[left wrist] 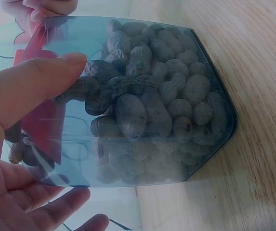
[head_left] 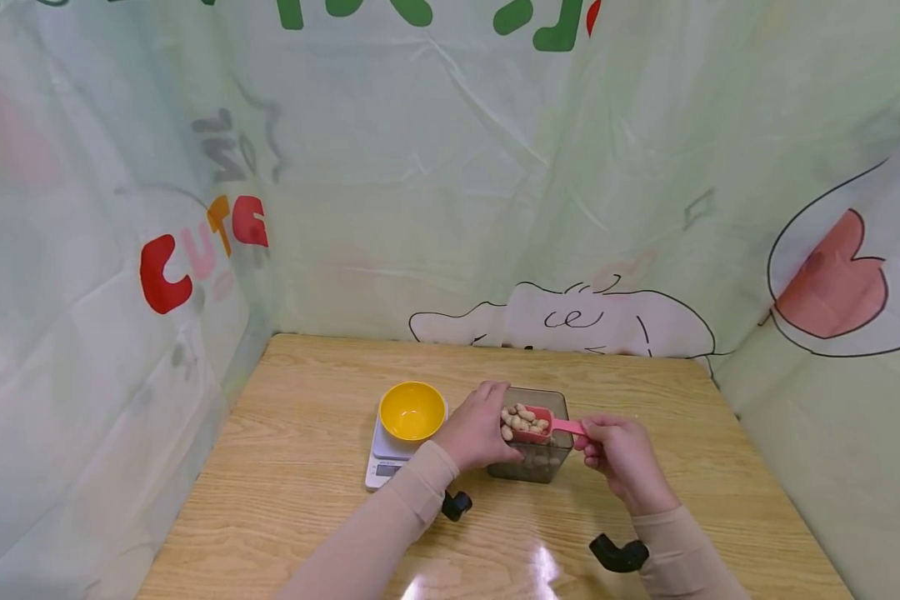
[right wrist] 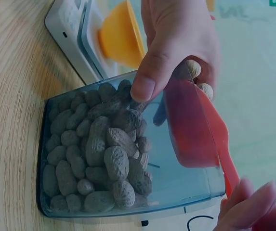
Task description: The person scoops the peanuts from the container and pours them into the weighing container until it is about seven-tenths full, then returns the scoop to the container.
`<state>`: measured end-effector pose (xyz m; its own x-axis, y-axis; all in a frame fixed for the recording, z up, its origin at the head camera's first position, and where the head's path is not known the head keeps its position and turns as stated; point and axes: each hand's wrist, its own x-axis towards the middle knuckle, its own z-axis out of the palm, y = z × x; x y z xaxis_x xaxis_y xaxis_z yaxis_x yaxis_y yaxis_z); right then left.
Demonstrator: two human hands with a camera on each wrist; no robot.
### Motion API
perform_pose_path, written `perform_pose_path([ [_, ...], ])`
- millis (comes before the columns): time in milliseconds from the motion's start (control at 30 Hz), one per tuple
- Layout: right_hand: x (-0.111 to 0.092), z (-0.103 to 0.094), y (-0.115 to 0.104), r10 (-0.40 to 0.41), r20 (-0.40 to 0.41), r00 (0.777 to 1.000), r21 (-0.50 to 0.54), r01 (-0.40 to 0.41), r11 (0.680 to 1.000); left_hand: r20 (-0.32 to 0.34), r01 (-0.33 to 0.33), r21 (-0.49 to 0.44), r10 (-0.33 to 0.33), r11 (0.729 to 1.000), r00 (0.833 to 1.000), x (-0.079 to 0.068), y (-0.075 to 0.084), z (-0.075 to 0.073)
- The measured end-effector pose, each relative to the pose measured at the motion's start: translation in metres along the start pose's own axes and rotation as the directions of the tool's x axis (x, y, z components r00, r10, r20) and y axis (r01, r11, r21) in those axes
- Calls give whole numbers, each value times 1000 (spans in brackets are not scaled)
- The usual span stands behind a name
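A clear, grey-tinted plastic container point(head_left: 527, 472) of unshelled peanuts point(right wrist: 95, 144) stands on the table. My left hand point(head_left: 477, 430) grips its left side near the rim, thumb on the near wall and fingers round the far side. In my right hand point(head_left: 632, 463) is the handle of a pink scoop point(head_left: 567, 426), pinched between thumb and fingers. The scoop's bowl sits within the container's mouth, above the main pile, and carries several peanuts point(head_left: 523, 421). Through the wall, the left wrist view shows the scoop point(left wrist: 44, 118) beside my left thumb.
Left of the container, a yellow bowl point(head_left: 412, 412) rests on a white kitchen scale point(head_left: 381, 481), whose display is partly covered by my left forearm. The wooden table point(head_left: 315, 392) meets printed curtains point(head_left: 390, 208) at the back and sides.
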<state>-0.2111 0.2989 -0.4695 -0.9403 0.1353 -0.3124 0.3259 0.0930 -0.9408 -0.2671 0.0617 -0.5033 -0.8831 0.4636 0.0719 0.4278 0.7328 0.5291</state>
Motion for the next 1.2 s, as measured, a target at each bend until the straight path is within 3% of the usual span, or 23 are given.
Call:
perform_pose_path([
  [233,2,-7,1,31,21,999,90,-33,995,1,-4,-3,4,1000,1000,1,0,0],
  [633,2,-19,1,79,3,997,101,-79,992,-6,-13,4,13,1000,1000,1,-2,0],
  [900,0,-23,-5,70,4,998,98,-70,993,-6,-64,93,65,994,998,-3,-3,-2],
  [1067,-1,-16,-14,46,4,999,108,-46,993,-37,-88,99,93,991,995,-9,-9,-13],
  [1200,-1,-7,-23,24,19,1000,119,-26,993,-61,-71,70,75,995,995,-19,-18,-27],
])
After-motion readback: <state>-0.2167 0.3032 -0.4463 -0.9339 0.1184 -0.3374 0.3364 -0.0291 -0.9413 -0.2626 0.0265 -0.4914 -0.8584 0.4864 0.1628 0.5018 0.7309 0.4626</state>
